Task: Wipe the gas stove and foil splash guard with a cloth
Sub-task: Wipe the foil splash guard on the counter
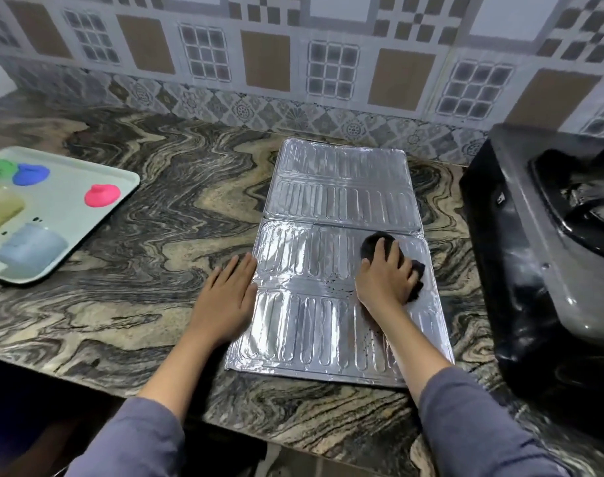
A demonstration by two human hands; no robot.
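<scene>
The person's right hand pressed down on a dark cloth, its grip curled over the bunched fabric with fingers spread across the top. The cloth sat on the right side of the foil splash guard, which lay flat on the worktop unfolded into panels. The guard's long axis ran away from the person toward the tiled wall, so most of the unwiped-looking foil lay ahead of and to the left of the cloth. The left hand rested flat and empty, fingers spread, on the worktop with its fingertips touching the guard's left edge, probably steadying it. The gas stove, black and glossy, stood just to the right of the guard, nearer the right hand. Well off to the left, a pale tray held several small coloured objects: green, blue, pink, olive and light blue. They were too blurred to identify.
</scene>
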